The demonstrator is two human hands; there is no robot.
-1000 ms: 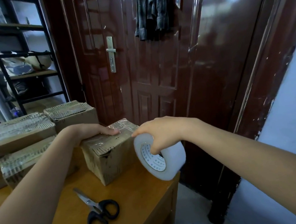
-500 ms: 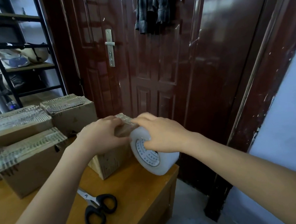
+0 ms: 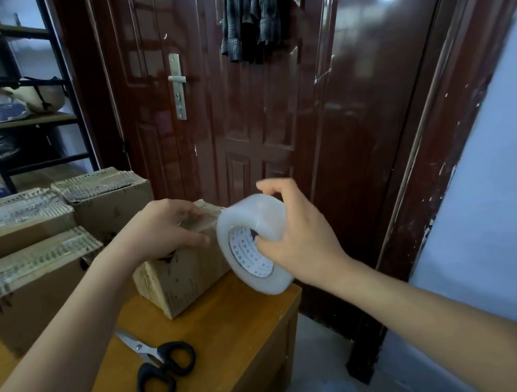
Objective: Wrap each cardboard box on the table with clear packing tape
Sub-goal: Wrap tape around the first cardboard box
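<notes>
our left hand (image 3: 161, 228) clamps the box (image 3: 182, 277) near the table (image 3: 233, 335) edge so it can't slide; our right hand (image 3: 296, 236) grips the tape (image 3: 254, 228) beside it, ready to pull.

Dim indoor light with a cool, bluish cast. Two bright ceiling-light reflections glare on the glossy door (image 3: 274, 114) toward 1 o'clock, with softer sheen streaking its panels. Wide-angle distortion bends the door frame (image 3: 454, 130) and shelf rack (image 3: 56, 73) at the edges. The right hand (image 3: 299, 236) shows slight motion blur at its fingertips; shadows lie soft on the desk (image 3: 233, 335).
</notes>
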